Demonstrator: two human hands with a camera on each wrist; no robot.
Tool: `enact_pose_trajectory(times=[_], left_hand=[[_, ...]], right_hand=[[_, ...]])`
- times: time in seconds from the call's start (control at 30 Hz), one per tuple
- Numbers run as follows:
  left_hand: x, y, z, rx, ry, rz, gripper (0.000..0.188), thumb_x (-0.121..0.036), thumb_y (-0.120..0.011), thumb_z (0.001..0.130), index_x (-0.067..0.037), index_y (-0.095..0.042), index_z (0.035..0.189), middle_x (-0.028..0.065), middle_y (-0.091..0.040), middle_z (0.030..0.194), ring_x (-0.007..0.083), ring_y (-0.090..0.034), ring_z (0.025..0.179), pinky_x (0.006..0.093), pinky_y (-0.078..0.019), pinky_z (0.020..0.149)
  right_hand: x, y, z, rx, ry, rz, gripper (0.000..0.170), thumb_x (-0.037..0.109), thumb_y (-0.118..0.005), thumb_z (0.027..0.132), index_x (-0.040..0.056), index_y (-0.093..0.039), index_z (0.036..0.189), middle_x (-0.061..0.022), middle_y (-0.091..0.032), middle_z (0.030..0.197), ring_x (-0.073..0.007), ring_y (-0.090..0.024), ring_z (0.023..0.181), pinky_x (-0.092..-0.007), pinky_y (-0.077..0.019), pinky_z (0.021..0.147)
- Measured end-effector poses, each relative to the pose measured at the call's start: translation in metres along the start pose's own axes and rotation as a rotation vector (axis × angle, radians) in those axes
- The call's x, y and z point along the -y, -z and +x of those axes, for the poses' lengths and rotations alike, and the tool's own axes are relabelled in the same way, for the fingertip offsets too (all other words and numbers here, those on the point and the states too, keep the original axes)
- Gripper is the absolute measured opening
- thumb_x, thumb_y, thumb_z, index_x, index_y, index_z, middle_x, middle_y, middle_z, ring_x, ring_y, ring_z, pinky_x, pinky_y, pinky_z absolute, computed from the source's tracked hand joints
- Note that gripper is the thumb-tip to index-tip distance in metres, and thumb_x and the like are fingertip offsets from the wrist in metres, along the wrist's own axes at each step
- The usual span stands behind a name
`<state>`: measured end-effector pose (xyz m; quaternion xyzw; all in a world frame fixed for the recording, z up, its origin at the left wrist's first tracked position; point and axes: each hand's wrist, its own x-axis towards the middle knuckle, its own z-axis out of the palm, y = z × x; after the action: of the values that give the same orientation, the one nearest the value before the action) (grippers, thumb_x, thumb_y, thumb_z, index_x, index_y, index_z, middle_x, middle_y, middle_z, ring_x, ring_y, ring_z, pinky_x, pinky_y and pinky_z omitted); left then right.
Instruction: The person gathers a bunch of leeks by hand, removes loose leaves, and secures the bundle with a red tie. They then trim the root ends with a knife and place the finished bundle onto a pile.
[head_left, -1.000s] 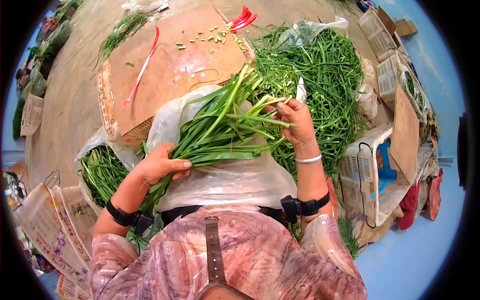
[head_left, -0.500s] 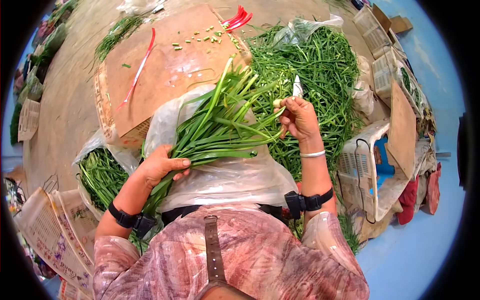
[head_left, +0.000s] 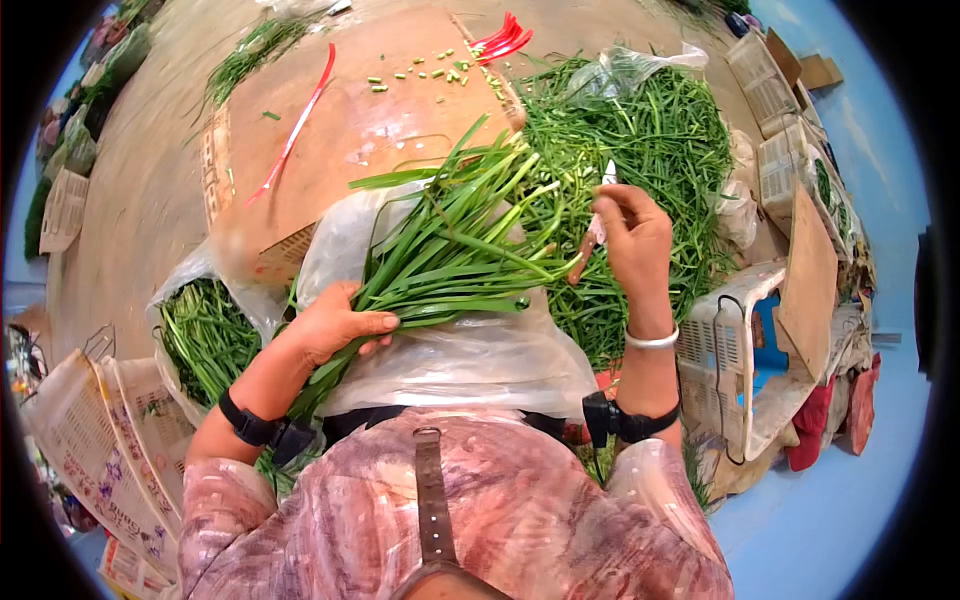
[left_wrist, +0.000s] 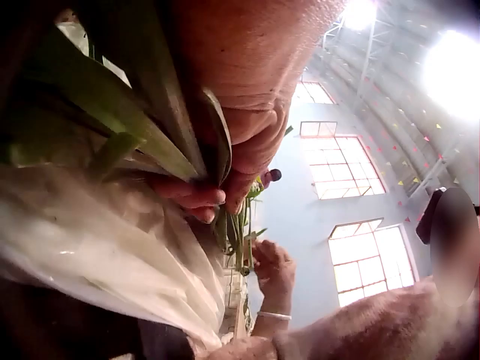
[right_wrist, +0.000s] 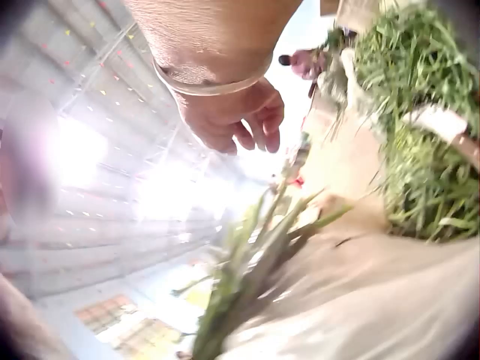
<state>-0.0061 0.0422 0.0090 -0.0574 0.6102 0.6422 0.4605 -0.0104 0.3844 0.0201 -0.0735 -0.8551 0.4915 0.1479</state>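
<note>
A: Starting on the L: what matters w/ the L hand (head_left: 335, 328)?
B: Firm but no crushing, IMO. Gripping this low lets the far stem ends fan; squeezing harder prob. bruises leaves.
A: Its pose?
B: Thumb across the top, fingers curled under, so it's closed round the bunch of long green leaves (head_left: 430, 265). Forearm comes in from lower L.
A: And the bunch?
B: In front of the torso, over the plastic sheet (head_left: 450, 365), slanting up & R, pale ends splayed twd the R hand (head_left: 637, 240). I'd want those ends spread, so a single stem can be taken w/o dragging its neighbours.
A: Knife (head_left: 583, 257)?
B: Btwn bunch & R hand, seemingly on the heap of greens (head_left: 670, 130), blade pointing away from the person. Fingers overlap it in the head view, but the R wrist view shows them apart. Best mind that edge, esp. when reaching past.
A: R hand pose?
B: Raised, forearm fwd, fingers turned L, loosely bent w/ thumb apart. Nothing visible in them. A light pinch on a pale end should suffice, I reckon.
</note>
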Motion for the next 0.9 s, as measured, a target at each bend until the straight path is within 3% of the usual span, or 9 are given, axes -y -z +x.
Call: enact_pose_trajectory(times=[0.1,0.17,0.3,0.37,0.5,0.53,0.73,0.83,0.9], left_hand=[[-0.001,-0.006,-0.001,-0.037,0.012,0.053,0.024,-0.006,-0.069,0.074,0.002,-0.057,0.094,0.0087,-0.059,0.070,0.0114,-0.053,0.054,0.0215,-0.0402,0.043],[0.004,-0.006,0.000,-0.058,-0.025,0.087,0.024,-0.004,-0.069,0.073,0.003,-0.057,0.093,0.0085,-0.059,0.071,0.0119,-0.053,0.054,0.0214,-0.0408,0.044],[0.000,-0.010,-0.006,-0.080,-0.034,0.136,0.026,-0.004,-0.069,0.072,0.004,-0.056,0.093,0.0084,-0.059,0.072,0.0128,-0.054,0.054,0.0245,-0.0434,0.046],[-0.004,-0.012,-0.006,-0.045,-0.057,0.124,0.021,-0.004,-0.070,0.073,0.004,-0.057,0.088,0.0084,-0.060,0.072,0.0114,-0.054,0.053,0.0233,-0.0429,0.046],[-0.002,-0.011,-0.005,-0.039,-0.085,0.195,0.022,-0.006,-0.070,0.073,0.004,-0.057,0.087,0.0061,-0.059,0.068,0.0102,-0.053,0.052,0.0234,-0.0428,0.045],[-0.002,-0.011,-0.005,-0.050,-0.075,0.277,0.022,-0.007,-0.070,0.073,0.003,-0.057,0.087,0.0050,-0.058,0.067,0.0097,-0.052,0.051,0.0234,-0.0427,0.045],[-0.011,-0.022,-0.009,-0.090,-0.075,0.404,0.023,-0.009,-0.070,0.074,0.003,-0.057,0.087,0.0041,-0.059,0.067,0.0079,-0.051,0.049,0.0235,-0.0424,0.045],[-0.018,-0.025,-0.018,-0.144,-0.094,0.555,0.025,-0.008,-0.070,0.074,0.003,-0.057,0.092,0.0058,-0.061,0.069,0.0081,-0.053,0.053,0.0248,-0.0441,0.049],[-0.018,-0.018,-0.020,-0.181,-0.110,0.655,0.027,-0.008,-0.069,0.074,0.003,-0.057,0.095,0.0071,-0.063,0.071,0.0090,-0.055,0.057,0.0257,-0.0460,0.053]], right_hand=[[0.050,-0.037,-0.021,0.238,0.404,-0.321,0.023,0.015,-0.067,0.077,0.0002,-0.061,0.093,-0.0108,-0.061,0.074,-0.0217,-0.060,0.066,-0.0344,-0.0488,0.064],[0.040,-0.056,-0.028,0.357,0.404,-0.481,0.023,0.017,-0.068,0.076,0.0016,-0.061,0.091,-0.0104,-0.061,0.073,-0.0240,-0.061,0.068,-0.0348,-0.0489,0.064],[0.050,-0.026,-0.021,0.444,0.343,0.022,0.013,0.008,-0.063,0.079,-0.0018,-0.063,0.087,-0.0090,-0.063,0.076,-0.0162,-0.061,0.062,-0.0294,-0.0471,0.053],[0.035,0.000,-0.004,0.346,-0.044,0.465,0.006,0.005,-0.061,0.079,0.0035,-0.067,0.082,-0.0061,-0.064,0.070,-0.0114,-0.052,0.051,-0.0244,-0.0434,0.048],[-0.035,0.037,0.054,-0.305,-0.189,0.628,0.012,0.004,-0.059,0.082,-0.0012,-0.064,0.092,-0.0050,-0.062,0.071,-0.0053,-0.049,0.052,-0.0194,-0.0398,0.045],[-0.027,0.033,0.055,-0.296,-0.203,0.314,0.018,0.009,-0.060,0.084,-0.0028,-0.062,0.098,-0.0065,-0.062,0.073,-0.0059,-0.051,0.057,-0.0179,-0.0407,0.049],[0.025,-0.041,0.067,0.265,-0.186,0.213,0.039,0.025,-0.068,0.079,-0.0021,-0.060,0.105,-0.0087,-0.064,0.085,-0.0108,-0.057,0.069,-0.0227,-0.0453,0.060],[0.015,-0.052,0.080,0.502,-0.103,0.106,0.033,0.023,-0.067,0.079,-0.0016,-0.062,0.101,-0.0034,-0.061,0.075,-0.0084,-0.053,0.062,-0.0210,-0.0412,0.052],[0.010,-0.042,0.083,0.650,-0.310,0.230,0.023,0.021,-0.064,0.080,0.0023,-0.063,0.095,0.0046,-0.045,0.057,-0.0034,-0.036,0.046,-0.0206,-0.0268,0.040]])
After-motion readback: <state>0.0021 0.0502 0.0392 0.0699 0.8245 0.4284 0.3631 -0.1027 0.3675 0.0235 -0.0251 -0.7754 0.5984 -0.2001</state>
